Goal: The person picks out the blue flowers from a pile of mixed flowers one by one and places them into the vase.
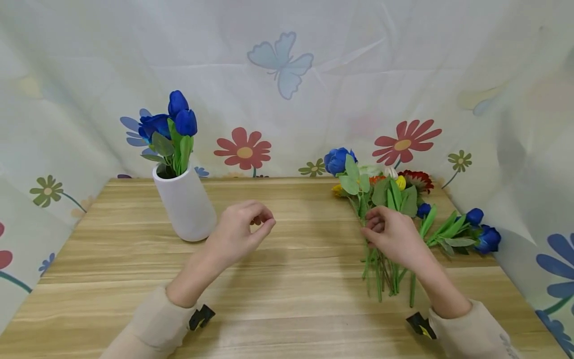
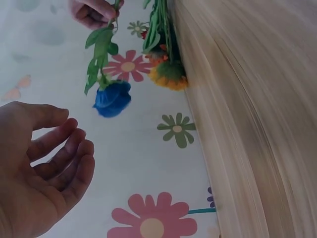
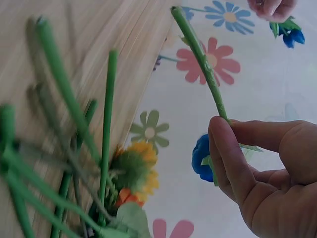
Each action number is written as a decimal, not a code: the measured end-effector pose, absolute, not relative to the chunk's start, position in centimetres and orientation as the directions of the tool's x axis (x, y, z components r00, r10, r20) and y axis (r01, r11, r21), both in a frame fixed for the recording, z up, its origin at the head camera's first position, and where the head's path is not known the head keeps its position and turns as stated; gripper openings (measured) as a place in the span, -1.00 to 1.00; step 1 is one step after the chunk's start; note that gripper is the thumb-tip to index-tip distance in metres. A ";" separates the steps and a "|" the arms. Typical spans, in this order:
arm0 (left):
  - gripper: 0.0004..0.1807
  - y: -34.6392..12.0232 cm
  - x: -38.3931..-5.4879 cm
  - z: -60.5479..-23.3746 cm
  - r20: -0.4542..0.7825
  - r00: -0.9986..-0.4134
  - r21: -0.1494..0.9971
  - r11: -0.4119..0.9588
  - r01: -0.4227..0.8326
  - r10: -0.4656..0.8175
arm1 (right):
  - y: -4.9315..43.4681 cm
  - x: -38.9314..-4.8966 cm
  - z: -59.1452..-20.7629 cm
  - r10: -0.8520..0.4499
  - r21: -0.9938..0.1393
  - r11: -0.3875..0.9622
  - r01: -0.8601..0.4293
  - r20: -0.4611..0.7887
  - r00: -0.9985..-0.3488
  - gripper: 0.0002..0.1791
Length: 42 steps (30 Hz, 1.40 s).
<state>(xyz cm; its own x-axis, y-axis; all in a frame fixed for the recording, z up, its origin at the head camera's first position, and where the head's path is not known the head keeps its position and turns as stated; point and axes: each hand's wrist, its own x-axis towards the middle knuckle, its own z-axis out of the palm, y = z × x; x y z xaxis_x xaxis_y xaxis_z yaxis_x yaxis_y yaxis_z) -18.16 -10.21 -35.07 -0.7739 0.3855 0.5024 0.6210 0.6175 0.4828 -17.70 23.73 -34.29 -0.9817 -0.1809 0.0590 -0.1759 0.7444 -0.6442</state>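
My right hand (image 1: 396,237) pinches the green stem (image 3: 205,67) of a blue flower (image 1: 340,161) between thumb and forefinger. Its ruffled bloom and leaves show in the left wrist view, lifted off the table. Beneath that hand lies a pile of loose flowers, including a yellow flower (image 3: 133,171) and a dark red flower (image 1: 417,180). My left hand (image 1: 239,229) hovers over the middle of the table with loosely curled fingers and holds nothing. Just left of it stands a white vase (image 1: 186,207) with several blue flowers (image 1: 177,117) in it.
Two blue blooms (image 1: 482,229) with leaves lie at the right of the wooden table (image 1: 287,294). A printed curtain (image 1: 287,124) with flowers and a butterfly hangs behind the table and along its sides.
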 end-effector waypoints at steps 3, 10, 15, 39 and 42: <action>-0.94 -9.7 -18.1 -35.2 0.502 -0.762 0.476 0.605 0.638 0.409 | 23.0 -17.6 -34.4 -0.199 -0.661 0.727 -0.185 0.056 -0.978 -0.67; -0.96 -8.7 -17.9 -35.5 0.449 -0.761 0.517 0.559 0.648 0.468 | 21.6 -17.4 -34.7 -0.231 -0.752 0.636 -0.176 0.033 -0.972 -0.67; -0.94 -8.0 -17.7 -35.5 0.423 -0.750 0.545 0.518 0.659 0.509 | 20.5 -17.4 -34.9 -0.238 -0.772 0.607 -0.190 0.052 -0.970 -0.66; -0.71 -5.9 -17.9 -36.4 0.333 -0.817 0.739 0.408 0.537 0.471 | 16.0 -16.5 -36.0 -0.356 -0.874 0.386 -0.294 0.153 -0.922 -0.70; -0.73 -5.9 -18.1 -36.5 0.344 -0.826 0.745 0.407 0.529 0.446 | 15.7 -16.3 -36.0 -0.371 -0.880 0.366 -0.303 0.160 -0.915 -0.71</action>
